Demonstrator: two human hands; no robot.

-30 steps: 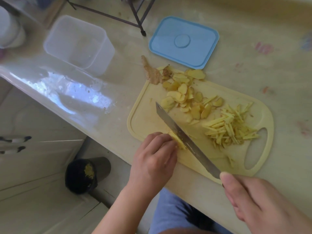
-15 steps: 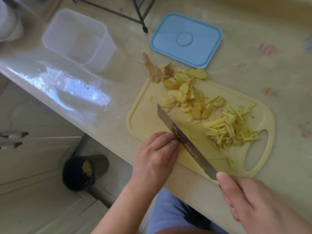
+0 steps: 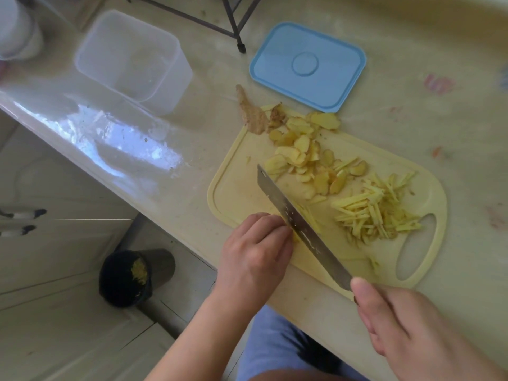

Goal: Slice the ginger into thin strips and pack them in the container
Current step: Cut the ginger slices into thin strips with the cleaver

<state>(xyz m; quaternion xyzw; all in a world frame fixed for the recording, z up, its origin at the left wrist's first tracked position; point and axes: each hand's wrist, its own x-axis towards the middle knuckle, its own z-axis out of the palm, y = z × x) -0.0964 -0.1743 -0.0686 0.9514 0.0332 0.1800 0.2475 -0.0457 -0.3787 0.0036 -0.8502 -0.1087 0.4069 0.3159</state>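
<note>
a knife [image 3: 299,226] is held by the right hand [image 3: 417,331], fingers curled round its handle, the blade laid across the near edge of the yellow cutting board [image 3: 233,188]. a small stack of ginger slices is pressed under the curled fingers of the left hand [image 3: 255,251], just beside the blade. loose ginger slices [image 3: 302,152] and cut strips [image 3: 376,213] lie on the board. the clear container [image 3: 132,61] stands well apart, its blue lid [image 3: 308,64] beside the board.

Beige counter [image 3: 412,37] — holds cutting board [image 3: 236,193], clear container [image 3: 132,59] (lidless), blue lid [image 3: 308,66].
</note>
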